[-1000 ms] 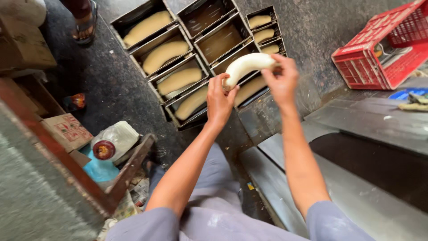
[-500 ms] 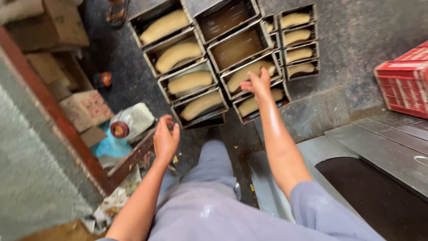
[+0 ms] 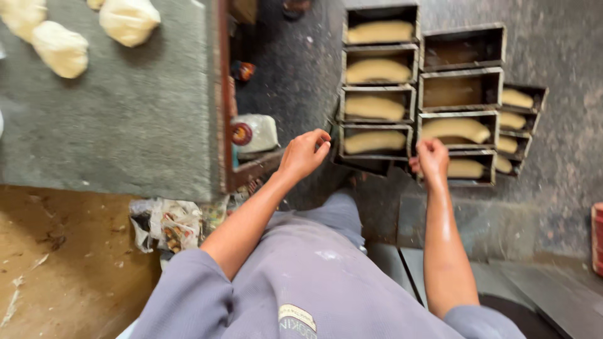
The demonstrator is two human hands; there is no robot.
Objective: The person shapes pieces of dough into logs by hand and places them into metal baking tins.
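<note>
The right hand (image 3: pixel 432 156) hangs over the near end of the right row of tins (image 3: pixel 461 94) on the floor (image 3: pixel 565 157), its fingers curled in loosely and holding nothing that shows. It sits just above the nearest tin, beside a dough log (image 3: pixel 455 130) that lies in the tin one place further out. The left hand (image 3: pixel 304 152) is half open, fingers bent, empty, and hovers between the table (image 3: pixel 125 125) edge and the left row of tins (image 3: pixel 377 94). That row has four tins, each filled with a pale dough log. In the right row, the two far tins look dark inside; whether they hold dough I cannot tell. A third, smaller stack of filled tins (image 3: pixel 518 122) stands just to the right. Under the table edge rests a plastic bag (image 3: pixel 254 133) with a round red label. On the table, at the far left, lie several dough lumps (image 3: pixel 59 49). Crumpled wrappers (image 3: pixel 166 223) lie on the ground near the left elbow. The person wears a grey shirt (image 3: pixel 301 276).
</note>
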